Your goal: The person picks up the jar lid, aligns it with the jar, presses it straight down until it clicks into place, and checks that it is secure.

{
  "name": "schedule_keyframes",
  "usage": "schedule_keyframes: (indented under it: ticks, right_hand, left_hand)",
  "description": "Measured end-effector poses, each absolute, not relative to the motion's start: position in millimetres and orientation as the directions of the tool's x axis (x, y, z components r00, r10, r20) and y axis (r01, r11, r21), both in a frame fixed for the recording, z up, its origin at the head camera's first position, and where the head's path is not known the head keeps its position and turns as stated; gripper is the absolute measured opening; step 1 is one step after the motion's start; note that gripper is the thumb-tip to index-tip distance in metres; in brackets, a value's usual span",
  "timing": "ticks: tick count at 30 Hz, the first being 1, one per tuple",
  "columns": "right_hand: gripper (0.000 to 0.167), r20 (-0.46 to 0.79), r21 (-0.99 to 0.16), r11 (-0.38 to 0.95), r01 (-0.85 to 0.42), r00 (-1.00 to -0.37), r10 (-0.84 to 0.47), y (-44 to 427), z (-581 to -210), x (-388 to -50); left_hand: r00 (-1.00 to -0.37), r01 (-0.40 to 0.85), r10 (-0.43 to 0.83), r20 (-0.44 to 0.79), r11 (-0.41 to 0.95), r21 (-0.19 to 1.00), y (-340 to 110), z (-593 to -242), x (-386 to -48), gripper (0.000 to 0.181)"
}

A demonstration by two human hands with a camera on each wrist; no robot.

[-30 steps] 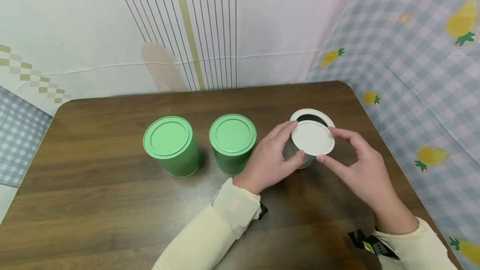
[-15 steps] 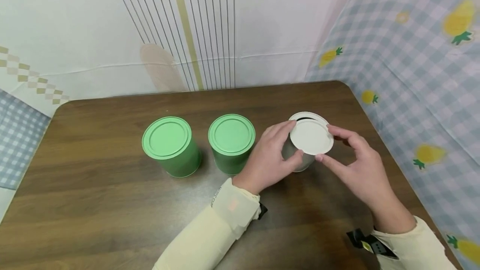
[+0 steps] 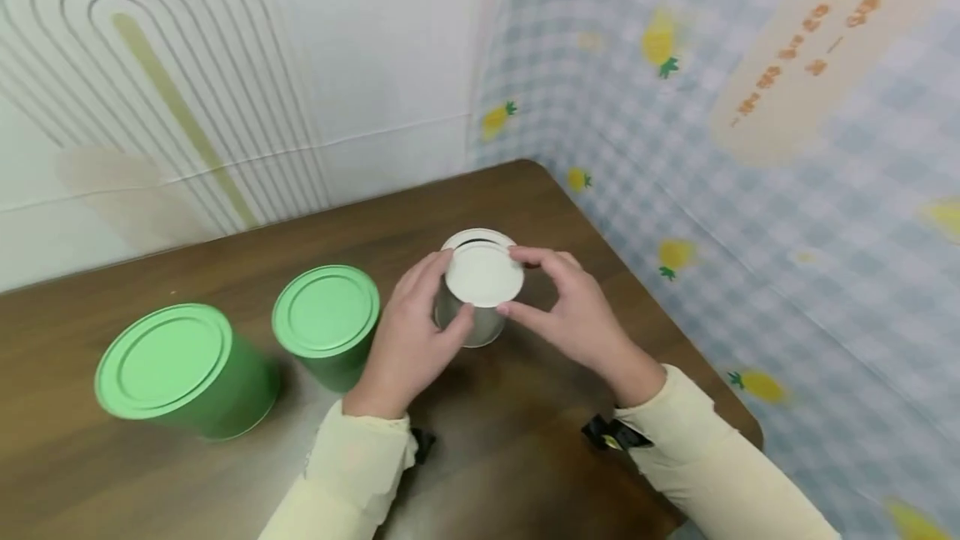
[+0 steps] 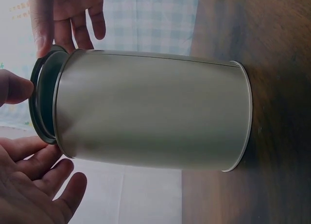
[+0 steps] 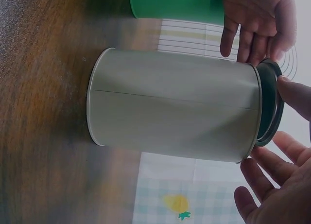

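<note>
A white tin can (image 3: pixel 480 327) stands upright on the brown table. Over its mouth is a round white lid (image 3: pixel 483 275), tilted, with a narrow dark gap at the far rim. My left hand (image 3: pixel 408 332) pinches the lid's left edge between thumb and fingers. On the opposite edge, the thumb and fingers of my right hand (image 3: pixel 577 311) hold it too. Both wrist views show the can's plain wall, with the lid (image 4: pixel 36 95) partly apart from the rim.
Two green cans with lids stand left of the white one: a nearer can (image 3: pixel 326 311) beside my left hand and another can (image 3: pixel 165 361) farther left. A checked cloth (image 3: pixel 660 190) hangs along the table's right edge, a pale cloth (image 3: pixel 390 48) behind.
The head view has turned to the right, so everything appears shifted left. The lid now covers more of the can's mouth than a second ago. Both hands keep their hold on it.
</note>
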State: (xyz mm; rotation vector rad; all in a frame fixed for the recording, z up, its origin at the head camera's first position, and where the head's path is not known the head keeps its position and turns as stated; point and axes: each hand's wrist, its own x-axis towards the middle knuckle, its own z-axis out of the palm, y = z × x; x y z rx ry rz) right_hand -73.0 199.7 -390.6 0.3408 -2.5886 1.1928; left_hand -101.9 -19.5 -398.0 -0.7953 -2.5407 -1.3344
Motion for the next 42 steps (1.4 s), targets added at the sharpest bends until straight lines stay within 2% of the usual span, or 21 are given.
schedule_keyframes:
  ticks: [4, 19, 28, 42]
  right_hand:
    - [0.063, 0.303, -0.722, 0.623, -0.300, -0.947, -0.105, 192, -391, -75]
    - [0.061, 0.275, -0.717, 0.649, -0.253, -0.959, -0.070, 203, -389, -78]
    - [0.063, 0.225, -0.706, 0.671, -0.224, -0.971, -0.087, 194, -386, -89]
    - [0.060, 0.233, -0.662, 0.709, -0.242, -0.966, -0.113, 194, -386, -94]
  left_hand:
    - [-0.873, 0.474, 0.372, 0.316, 0.490, 0.732, -27, -397, -100, 0.064]
    - [-0.871, 0.469, 0.407, 0.277, 0.515, 0.718, -13, -396, -109, 0.062]
    - [-0.870, 0.481, 0.393, 0.296, 0.552, 0.682, -22, -396, -113, 0.060]
    - [-0.835, 0.546, 0.432, 0.341, 0.581, 0.603, -21, -397, -120, 0.057]
